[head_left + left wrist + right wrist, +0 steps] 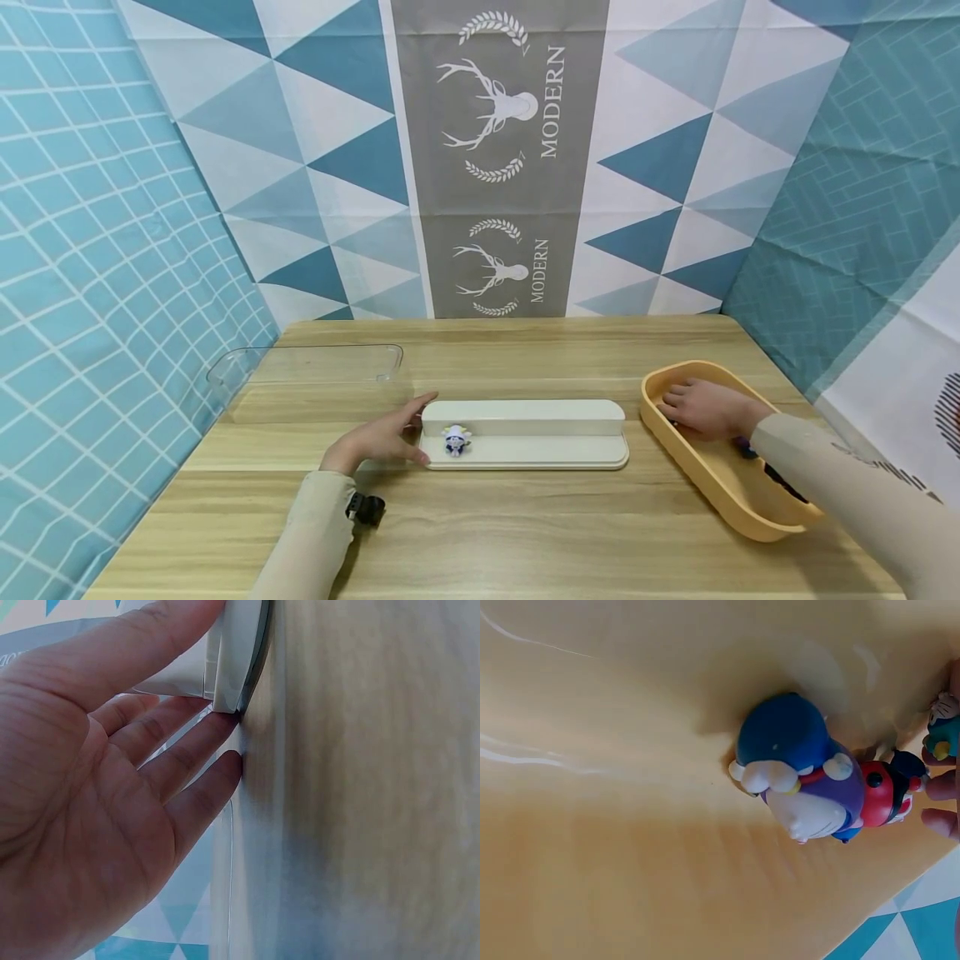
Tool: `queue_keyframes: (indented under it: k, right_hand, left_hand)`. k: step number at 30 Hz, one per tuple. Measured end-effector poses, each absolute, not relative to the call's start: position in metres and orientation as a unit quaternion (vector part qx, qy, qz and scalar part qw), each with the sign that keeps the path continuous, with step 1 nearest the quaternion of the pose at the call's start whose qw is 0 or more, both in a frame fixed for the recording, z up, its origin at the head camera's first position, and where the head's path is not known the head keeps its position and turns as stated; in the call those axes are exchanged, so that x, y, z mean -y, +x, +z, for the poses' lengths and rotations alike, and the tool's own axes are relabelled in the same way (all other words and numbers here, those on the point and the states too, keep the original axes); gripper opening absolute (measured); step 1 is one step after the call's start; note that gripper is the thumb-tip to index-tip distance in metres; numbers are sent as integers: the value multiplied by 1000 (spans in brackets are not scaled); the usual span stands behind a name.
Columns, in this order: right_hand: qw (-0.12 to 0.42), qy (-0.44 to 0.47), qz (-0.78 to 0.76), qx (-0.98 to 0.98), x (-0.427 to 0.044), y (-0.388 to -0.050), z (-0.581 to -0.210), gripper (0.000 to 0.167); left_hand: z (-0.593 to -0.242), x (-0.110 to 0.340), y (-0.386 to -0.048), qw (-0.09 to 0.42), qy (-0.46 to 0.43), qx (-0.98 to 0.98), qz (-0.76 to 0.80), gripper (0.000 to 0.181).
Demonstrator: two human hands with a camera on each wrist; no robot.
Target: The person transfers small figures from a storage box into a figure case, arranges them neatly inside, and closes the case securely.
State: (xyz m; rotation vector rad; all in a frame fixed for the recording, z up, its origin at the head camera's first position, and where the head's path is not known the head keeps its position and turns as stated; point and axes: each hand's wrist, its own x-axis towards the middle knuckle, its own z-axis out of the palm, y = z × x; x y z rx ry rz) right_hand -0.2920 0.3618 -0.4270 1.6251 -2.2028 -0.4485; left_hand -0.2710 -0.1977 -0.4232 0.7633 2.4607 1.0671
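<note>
Small teal figurine (943, 731) sits at the edge of my right-wrist feed, down in the yellow-orange tray (765, 529) on the right; the right hand (701, 408) reaches in over the rim, fingers (939, 789) curled round it in what I read as a pinch, though most of that hand is cut off, so I can't tell how firm. Main risk, I'd say: smooth, rounded figure, few fingertips on it, so it could twist out and drop if the pinch is shallow. Next: a blue-headed figurine (799, 780) and a red figurine (879, 795) lie close by, touching or nearly so; a sideways drag could knock them. Tray is smooth, looks like plastic, long with rounded ends; figures look like glossy moulded plastic. Left of it, a cream two-level stand (540, 450), slick and straight-edged, carries one white-and-blue figurine (454, 440) near its left end. Left hand (386, 433) rests against that end, thumb on it, other fingers loosely extended, not clenched; a nudge there might tip the figurine. Beyond, a clear rigid bin (322, 383), easy to bump because it's see-through. All on a wood-grain desk (562, 533), with a creased, triangle-print backdrop (502, 183) behind.
</note>
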Motion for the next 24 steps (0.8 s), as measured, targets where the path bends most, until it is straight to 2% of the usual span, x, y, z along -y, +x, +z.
queue_keyframes:
  k: [3,8,9,12,15,19,24]
  right_hand:
    - [180,570,-151,787,-361,-291,-426,42]
    - [160,530,-109,825,-361,-287,-420,13]
    - [158,519,-93,835,-360,-287,-418,12]
    - [171,498,-46,849,-360,-288,-413,27]
    - [150,457,4,877,-359,-286,-403,31]
    - [127,400,61,906,-355,-282,-389,28]
    - [135,358,132,915,-351,-281,-377,25]
  left_hand:
    - [-424,198,-271,178,274,-865,380,107]
    - [-424,198,-270,181,276,-864,381,107]
    - [-424,198,-270,181,275,-864,381,107]
    - [-424,198,-270,180,274,-864,381,107]
    - [-423,198,-270,180,272,-865,382,107]
    - [-423,198,-270,179,272,-864,384,107]
    - [-424,198,-271,175,276,-865,380,106]
